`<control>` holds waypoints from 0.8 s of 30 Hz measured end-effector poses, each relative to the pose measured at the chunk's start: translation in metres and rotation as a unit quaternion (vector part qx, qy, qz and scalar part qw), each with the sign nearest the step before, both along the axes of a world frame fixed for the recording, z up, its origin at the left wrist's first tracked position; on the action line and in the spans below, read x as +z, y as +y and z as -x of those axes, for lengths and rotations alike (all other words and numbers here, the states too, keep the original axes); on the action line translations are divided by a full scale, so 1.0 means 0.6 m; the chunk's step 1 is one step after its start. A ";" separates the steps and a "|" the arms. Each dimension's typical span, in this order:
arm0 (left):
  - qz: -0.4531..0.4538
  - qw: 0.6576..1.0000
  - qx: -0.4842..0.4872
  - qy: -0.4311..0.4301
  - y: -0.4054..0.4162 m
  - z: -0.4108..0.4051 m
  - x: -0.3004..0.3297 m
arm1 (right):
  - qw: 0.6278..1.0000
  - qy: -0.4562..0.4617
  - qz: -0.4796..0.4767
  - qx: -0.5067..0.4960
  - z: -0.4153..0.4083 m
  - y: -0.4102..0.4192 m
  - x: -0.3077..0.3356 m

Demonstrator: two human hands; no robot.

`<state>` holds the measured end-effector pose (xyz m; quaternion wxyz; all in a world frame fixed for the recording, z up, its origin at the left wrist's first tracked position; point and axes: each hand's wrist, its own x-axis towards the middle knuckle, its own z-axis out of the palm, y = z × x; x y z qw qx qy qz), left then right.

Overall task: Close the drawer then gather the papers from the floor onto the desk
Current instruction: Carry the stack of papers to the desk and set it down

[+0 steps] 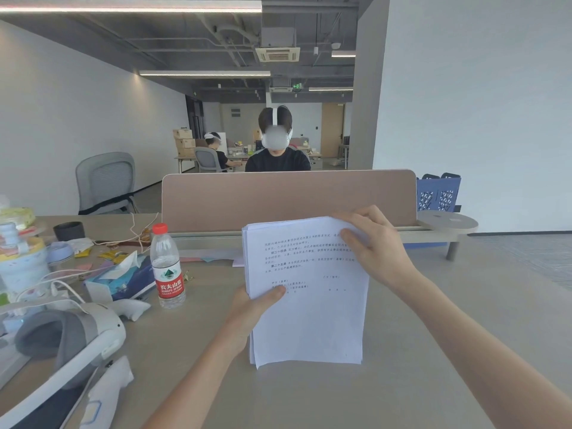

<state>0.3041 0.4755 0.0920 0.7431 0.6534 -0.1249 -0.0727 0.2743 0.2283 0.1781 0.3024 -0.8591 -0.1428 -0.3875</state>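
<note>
Both hands grasp 1 paper stack (306, 292) upright, bottom edge on desk (418, 351): left hand (257, 308) pinches left edge, right hand (374, 246) top right corner. Water bottle (167, 267) stands left.

The papers (306, 292) are white with rows of small black writing. The tabletop (433, 351) is light grey-brown. The water bottle (167, 266) is clear, with a red cap and a red and white label that has a green picture on it. The tissue pack (123, 280) is blue and white. The headset (71, 345) is white with a grey strap. The divider (288, 196) is pinkish brown. The basket (438, 193) is blue with small white marks. The cup (68, 231) is black.
</note>
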 end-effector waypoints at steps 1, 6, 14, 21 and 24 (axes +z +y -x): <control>0.003 1.000 0.001 0.001 0.000 0.000 -0.001 | 1.000 0.000 0.001 0.002 0.000 0.001 0.001; 0.017 1.000 0.000 0.008 -0.002 0.004 -0.005 | 0.986 0.069 -0.140 0.050 0.013 0.012 -0.006; -0.028 0.999 -0.010 0.029 -0.001 -0.001 -0.039 | 0.879 0.203 -0.410 0.138 0.025 0.037 -0.137; -0.011 0.993 0.116 0.014 -0.026 -0.012 -0.040 | 0.898 0.153 -0.402 0.095 0.009 0.047 -0.147; -0.027 0.992 0.118 0.025 -0.033 -0.004 -0.058 | 0.901 0.163 -0.397 0.058 0.010 0.055 -0.185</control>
